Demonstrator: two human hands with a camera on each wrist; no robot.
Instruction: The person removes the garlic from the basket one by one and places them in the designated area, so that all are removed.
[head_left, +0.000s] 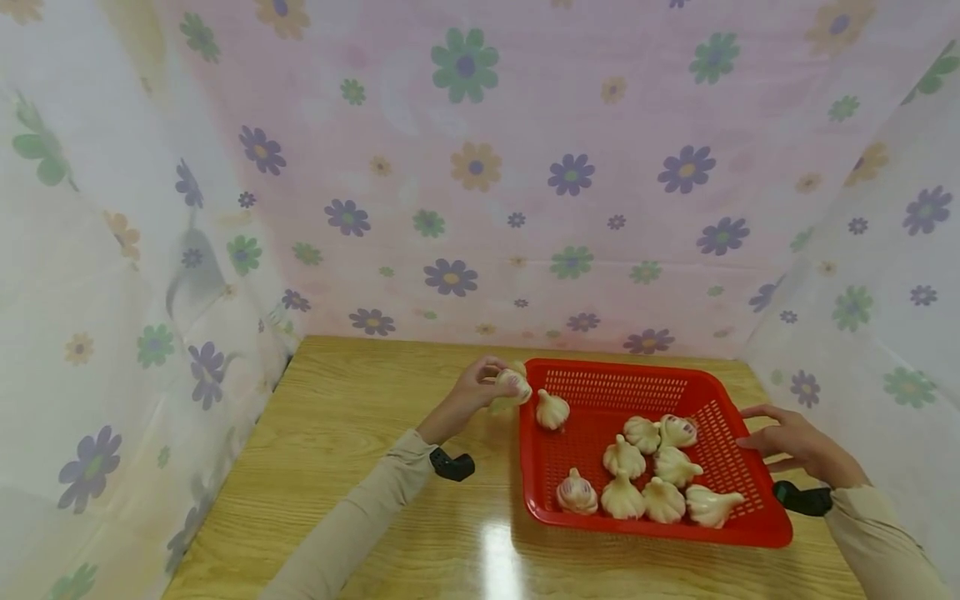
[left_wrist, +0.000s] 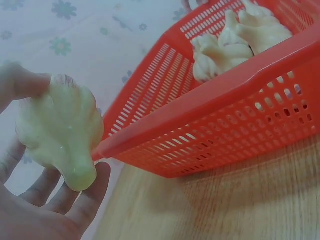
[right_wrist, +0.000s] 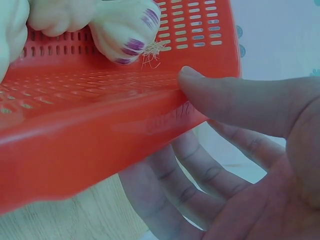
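Observation:
My left hand (head_left: pixel 474 390) holds a garlic bulb (head_left: pixel 514 384) beside the left rim of a red plastic basket (head_left: pixel 528 467). In the left wrist view the thumb presses the top of this pale bulb (left_wrist: pixel 62 127), with the fingers under and behind it. At the basket's right side, my right hand (head_left: pixel 798 446) grips the rim. The right wrist view shows its thumb (right_wrist: pixel 220 97) over the rim and the fingers on the outside. Several garlic bulbs (head_left: pixel 624 457) lie in the basket, mostly toward the front and right; one bulb (head_left: pixel 552 410) is near the back left corner.
The basket stands on a wood-grain table (head_left: pixel 352 417), toward its right side. A flower-patterned cloth (head_left: pixel 465 208) hangs behind the table and along both sides. Black bands with cameras (head_left: pixel 452 464) sit on both wrists.

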